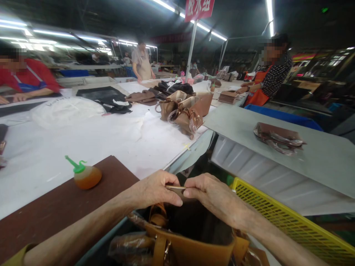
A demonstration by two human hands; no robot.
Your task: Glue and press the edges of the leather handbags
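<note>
A tan handbag point(191, 242) stands open in front of me at the bottom of the view, its dark inside showing. Clear plastic wraps its handle at the left, and metal fittings glint on the strap tabs. My left hand point(159, 188) pinches a thin brown edge at the bag's far side between thumb and fingers. Close beside it, my right hand point(205, 192) grips the same edge, thumb and forefinger pressed together. Whether this edge is the bag's rim or a flap on it, I cannot tell. The bag's lower part is out of view.
Left, a squeeze bottle point(88, 177) of amber liquid stands on a brown board point(55, 207). Several brown bags point(183, 111) sit on the white table point(111, 136). A yellow basket point(277, 214) is at right, below a grey table point(327, 159) bearing a wrapped bag point(280, 135). Co-workers stand around.
</note>
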